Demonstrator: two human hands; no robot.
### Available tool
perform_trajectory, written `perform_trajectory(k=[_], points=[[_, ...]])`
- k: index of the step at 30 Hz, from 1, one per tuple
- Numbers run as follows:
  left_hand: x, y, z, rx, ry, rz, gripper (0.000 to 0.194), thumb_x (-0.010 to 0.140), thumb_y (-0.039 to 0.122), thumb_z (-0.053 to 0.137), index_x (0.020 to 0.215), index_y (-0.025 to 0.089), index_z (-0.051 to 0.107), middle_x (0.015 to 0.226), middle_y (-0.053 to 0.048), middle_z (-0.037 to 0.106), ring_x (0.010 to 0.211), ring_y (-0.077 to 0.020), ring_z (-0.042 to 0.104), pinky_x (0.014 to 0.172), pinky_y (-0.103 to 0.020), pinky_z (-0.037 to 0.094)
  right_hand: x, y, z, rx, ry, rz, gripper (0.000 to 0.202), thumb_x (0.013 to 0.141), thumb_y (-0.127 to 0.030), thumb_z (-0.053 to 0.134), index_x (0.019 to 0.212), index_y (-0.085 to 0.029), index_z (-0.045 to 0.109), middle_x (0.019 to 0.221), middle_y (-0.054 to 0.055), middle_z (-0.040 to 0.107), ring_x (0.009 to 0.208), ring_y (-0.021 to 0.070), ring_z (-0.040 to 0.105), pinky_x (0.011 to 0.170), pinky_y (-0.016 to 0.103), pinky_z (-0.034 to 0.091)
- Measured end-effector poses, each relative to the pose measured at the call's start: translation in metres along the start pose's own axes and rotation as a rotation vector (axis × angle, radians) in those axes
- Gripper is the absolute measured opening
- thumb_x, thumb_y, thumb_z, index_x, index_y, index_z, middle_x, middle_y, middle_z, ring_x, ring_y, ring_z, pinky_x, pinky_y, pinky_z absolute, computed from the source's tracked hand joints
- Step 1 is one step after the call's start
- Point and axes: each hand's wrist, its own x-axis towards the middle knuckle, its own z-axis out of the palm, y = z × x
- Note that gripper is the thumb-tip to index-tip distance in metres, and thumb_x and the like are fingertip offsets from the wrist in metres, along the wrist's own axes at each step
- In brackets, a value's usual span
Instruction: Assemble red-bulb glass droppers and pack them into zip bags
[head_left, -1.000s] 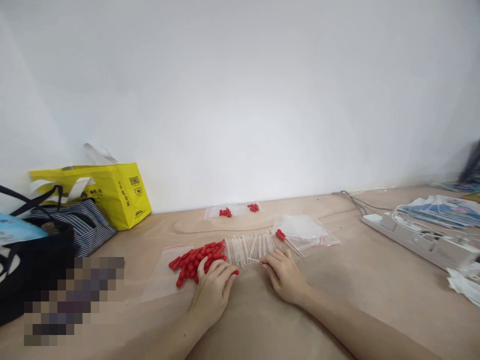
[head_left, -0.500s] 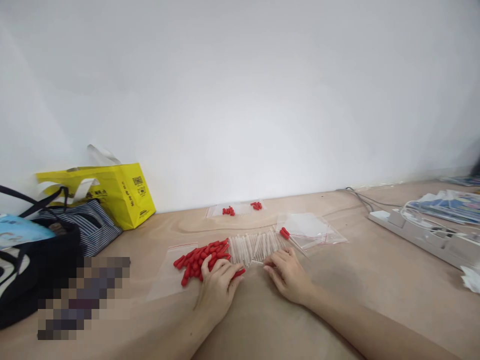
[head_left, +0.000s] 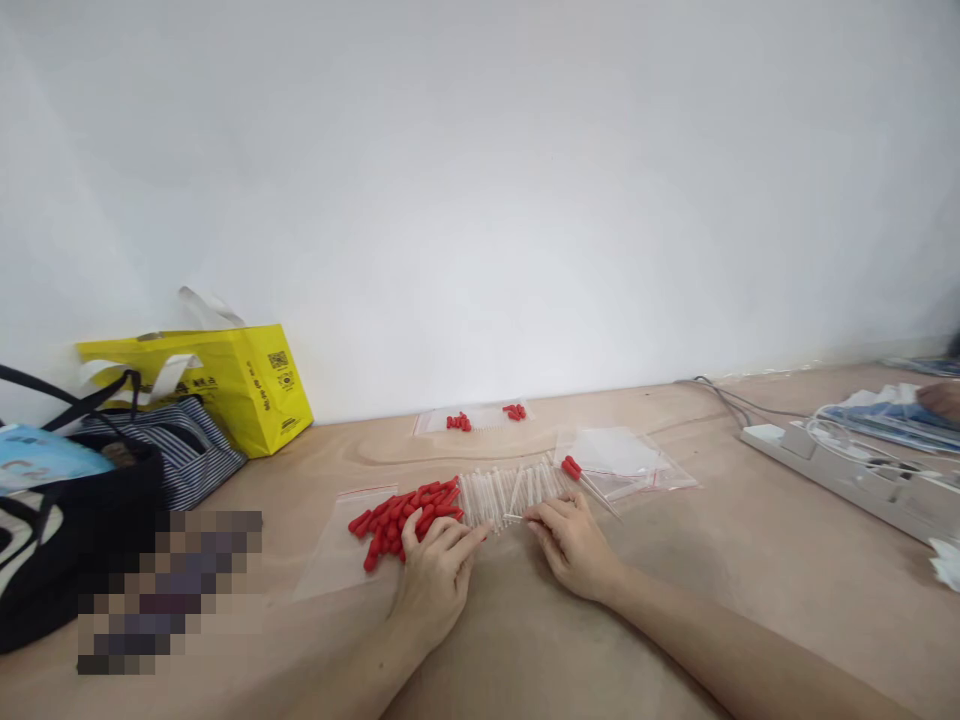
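My left hand [head_left: 436, 572] is closed, thumb and fingers together around a red rubber bulb that they almost fully hide; only a speck of red shows at the fingertips. Behind it a pile of red rubber bulbs [head_left: 390, 520] lies partly on a clear zip bag [head_left: 330, 545]. Between the fingertips of my right hand [head_left: 574, 545] is a thin clear dropper tube [head_left: 513, 517], its free end pointing left towards my left hand. Several more clear tubes [head_left: 495, 490] lie side by side just beyond. A dropper with a red bulb [head_left: 571, 467] rests behind my right hand.
Flat clear bags [head_left: 622, 455] lie at right centre; a bag with small red bulbs [head_left: 491, 418] is near the wall. On the left stand a yellow bag [head_left: 262, 390] and a striped pouch [head_left: 199, 450]. A power strip [head_left: 832, 480] and another person's hand [head_left: 941, 400] are right.
My right hand has lifted the clear tube slightly, and its fingers now pinch it. The red bulb at my left fingertips has become mostly hidden. Another person's hand has appeared at the far right.
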Motion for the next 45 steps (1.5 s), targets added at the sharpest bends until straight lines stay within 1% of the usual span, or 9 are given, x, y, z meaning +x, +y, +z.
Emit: perform_trajectory(k=[3, 6, 8, 14, 21, 31, 35, 39, 45], points=[[0.000, 0.000, 0.001, -0.020, 0.024, -0.045, 0.027, 0.085, 0.017, 0.039, 0.108, 0.025, 0.053, 0.080, -0.001, 0.066, 0.080, -0.0179, 0.056, 0.093, -0.052, 0.014, -0.001, 0.000, 0.000, -0.012, -0.012, -0.016, 0.019, 0.084, -0.012, 0.037, 0.088, -0.019, 0.054, 0.077, 0.001, 0.062, 0.070, 0.0125, 0.054, 0.077, 0.031, 0.028], [0.001, 0.002, 0.002, -0.031, 0.033, -0.065, 0.019, 0.085, 0.019, 0.040, 0.093, 0.022, 0.056, 0.080, -0.002, 0.066, 0.079, -0.0178, 0.056, 0.094, -0.052, 0.013, -0.001, 0.000, 0.000, -0.027, -0.017, -0.028, 0.018, 0.084, -0.014, 0.037, 0.085, -0.019, 0.055, 0.075, 0.001, 0.062, 0.069, 0.0121, 0.054, 0.078, 0.032, 0.027], [0.001, 0.003, 0.001, -0.026, 0.026, -0.051, 0.018, 0.085, 0.019, 0.040, 0.088, 0.023, 0.057, 0.077, -0.001, 0.066, 0.079, -0.0175, 0.056, 0.095, -0.052, 0.011, -0.001, 0.000, 0.000, -0.031, -0.019, -0.032, 0.018, 0.085, -0.016, 0.038, 0.083, -0.019, 0.055, 0.074, 0.001, 0.062, 0.068, 0.0118, 0.054, 0.078, 0.032, 0.027], [0.003, 0.006, -0.001, -0.017, 0.049, -0.025, 0.017, 0.084, 0.016, 0.041, 0.087, 0.023, 0.057, 0.078, 0.002, 0.066, 0.081, -0.0173, 0.056, 0.096, -0.050, 0.009, 0.001, -0.005, -0.001, -0.014, -0.034, -0.032, 0.016, 0.083, -0.017, 0.040, 0.084, -0.020, 0.056, 0.074, 0.000, 0.062, 0.068, 0.0116, 0.053, 0.080, 0.033, 0.024], [0.006, 0.010, -0.002, -0.051, 0.121, -0.029, 0.018, 0.083, 0.017, 0.043, 0.084, 0.024, 0.060, 0.076, 0.002, 0.068, 0.080, -0.0181, 0.057, 0.096, -0.050, 0.009, 0.002, -0.009, -0.003, -0.036, -0.023, -0.054, 0.015, 0.082, -0.020, 0.043, 0.081, -0.021, 0.058, 0.069, 0.001, 0.061, 0.069, 0.0143, 0.049, 0.077, 0.033, 0.025], [0.003, 0.010, 0.001, -0.099, 0.106, -0.078, 0.013, 0.083, 0.021, 0.045, 0.077, 0.022, 0.058, 0.072, 0.002, 0.065, 0.076, -0.0172, 0.056, 0.092, -0.048, 0.015, -0.001, -0.013, 0.003, 0.052, -0.069, -0.109, 0.019, 0.084, -0.018, 0.038, 0.086, -0.021, 0.057, 0.068, -0.001, 0.060, 0.063, 0.0112, 0.051, 0.081, 0.033, 0.024], [0.003, 0.010, -0.001, -0.111, 0.085, -0.049, 0.014, 0.083, 0.020, 0.045, 0.075, 0.022, 0.056, 0.069, 0.004, 0.064, 0.075, -0.0165, 0.056, 0.092, -0.048, 0.014, 0.000, -0.010, 0.001, 0.012, -0.070, -0.180, 0.021, 0.081, -0.014, 0.038, 0.085, -0.021, 0.058, 0.067, -0.001, 0.058, 0.061, 0.0106, 0.049, 0.080, 0.033, 0.023], [0.005, 0.012, -0.003, -0.102, 0.071, 0.007, 0.014, 0.082, 0.020, 0.045, 0.075, 0.022, 0.056, 0.068, 0.005, 0.064, 0.073, -0.0155, 0.056, 0.095, -0.049, 0.009, 0.002, -0.007, 0.001, -0.051, -0.069, -0.238, 0.022, 0.078, -0.010, 0.039, 0.079, -0.019, 0.058, 0.066, 0.000, 0.057, 0.059, 0.0108, 0.047, 0.076, 0.033, 0.024], [0.006, 0.016, -0.004, -0.082, 0.089, 0.053, 0.014, 0.081, 0.019, 0.046, 0.071, 0.021, 0.056, 0.065, 0.005, 0.063, 0.072, -0.0145, 0.055, 0.098, -0.048, 0.004, 0.003, -0.009, 0.003, -0.118, -0.057, -0.243, 0.019, 0.078, -0.011, 0.040, 0.078, -0.017, 0.058, 0.065, 0.000, 0.055, 0.062, 0.0114, 0.046, 0.067, 0.030, 0.022]])
